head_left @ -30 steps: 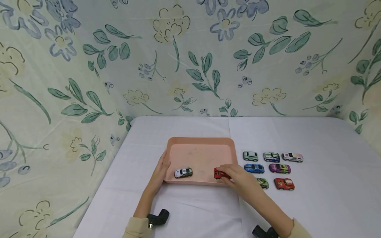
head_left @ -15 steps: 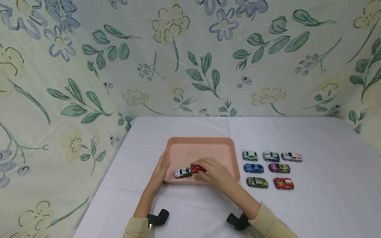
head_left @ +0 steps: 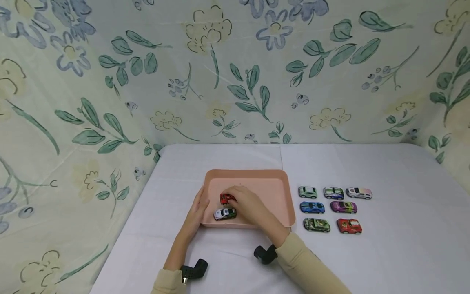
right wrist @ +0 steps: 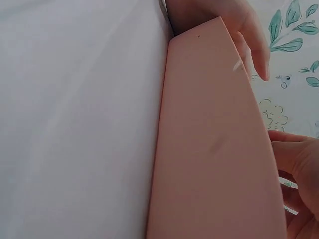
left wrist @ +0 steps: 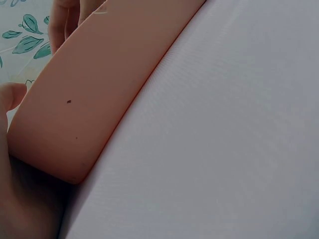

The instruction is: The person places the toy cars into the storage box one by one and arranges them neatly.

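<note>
My left hand (head_left: 194, 211) holds the left side of a pink tray (head_left: 269, 194), fingers along its outer wall and thumb at the rim. Over the tray's left half, my right hand (head_left: 249, 204) pinches a small red toy car (head_left: 225, 199), partly covered by the fingers. Just in front of it, a white toy car (head_left: 225, 214) sits on the tray floor. In the left wrist view, the tray's front wall (left wrist: 89, 94) fills the upper left. That wall hides both cars in the right wrist view, where my right hand (right wrist: 303, 174) shows beyond the rim.
Right of the tray, several toy cars stand in rows on the white cloth (head_left: 327, 261), among them a blue car (head_left: 312, 207), a purple car (head_left: 343, 207) and another red car (head_left: 349, 226). A floral curtain (head_left: 275, 81) hangs behind the table.
My right hand has carried the red toy car leftward across the tray, then slightly back, from beside the white car to behind it. My left hand has stayed at the tray's side.
</note>
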Action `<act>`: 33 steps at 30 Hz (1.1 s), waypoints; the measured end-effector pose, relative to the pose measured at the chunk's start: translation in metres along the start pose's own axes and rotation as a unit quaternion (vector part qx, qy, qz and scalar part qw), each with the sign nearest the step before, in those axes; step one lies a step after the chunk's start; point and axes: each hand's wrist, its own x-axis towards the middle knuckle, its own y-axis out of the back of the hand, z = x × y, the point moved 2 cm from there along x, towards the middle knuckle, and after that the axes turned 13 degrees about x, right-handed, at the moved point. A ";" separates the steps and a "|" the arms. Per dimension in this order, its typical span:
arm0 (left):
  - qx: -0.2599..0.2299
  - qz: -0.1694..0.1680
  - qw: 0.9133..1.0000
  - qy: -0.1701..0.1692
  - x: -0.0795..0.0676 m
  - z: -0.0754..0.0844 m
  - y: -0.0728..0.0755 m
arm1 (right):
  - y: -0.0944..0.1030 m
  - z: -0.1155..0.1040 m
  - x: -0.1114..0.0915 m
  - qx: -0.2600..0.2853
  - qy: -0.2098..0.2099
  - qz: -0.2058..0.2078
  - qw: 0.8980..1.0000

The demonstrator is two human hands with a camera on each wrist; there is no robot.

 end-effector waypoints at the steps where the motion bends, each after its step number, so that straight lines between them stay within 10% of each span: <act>1: 0.000 0.000 1.000 0.000 0.000 0.000 0.000 | -0.002 0.001 0.003 0.000 -0.001 -0.005 1.000; 33: 0.004 -0.015 1.000 0.012 -0.016 0.031 0.005 | -0.018 0.007 0.016 0.007 -0.062 -0.026 0.998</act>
